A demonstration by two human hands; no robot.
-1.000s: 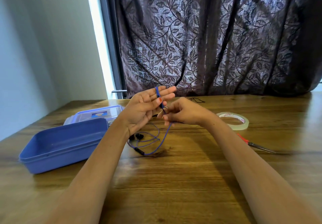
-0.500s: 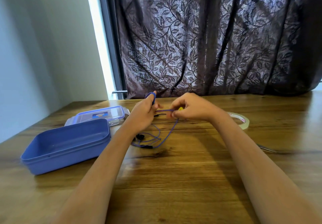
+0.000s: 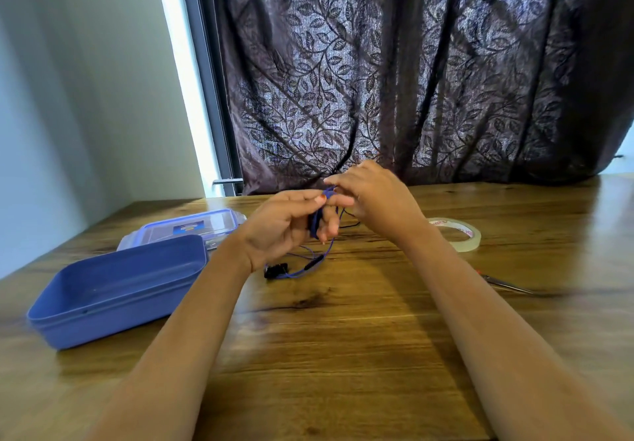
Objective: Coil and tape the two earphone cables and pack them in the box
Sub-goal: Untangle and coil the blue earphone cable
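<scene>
The near stretch of the wooden desk (image 3: 343, 355) is lying bare between the two forearms, which are reaching forward and converging toward the middle. To the left, the open blue box (image 3: 120, 324) is sitting close to the desk's left edge, well apart from the arms, with its clear lid (image 3: 192, 229) lying flat just behind it. On the right, a pair of scissors (image 3: 507, 284) is lying beside the right forearm, partly hidden by it.

Past that, the left hand (image 3: 284, 222) is holding loops of the blue earphone cable (image 3: 315, 222) wound round its fingers, the thumb pressing on the top of the loops. The right hand (image 3: 380, 200) is pinching the same cable just above the left fingertips, so the two hands are touching, raised above the desk. The rest of the cable is hanging down to the desk, where the black earbuds (image 3: 274, 270) are resting below the left wrist.

The roll of clear tape (image 3: 468, 239) is lying flat beyond the right wrist. A dark leaf-patterned curtain (image 3: 411, 80) is hanging along the desk's far edge.
</scene>
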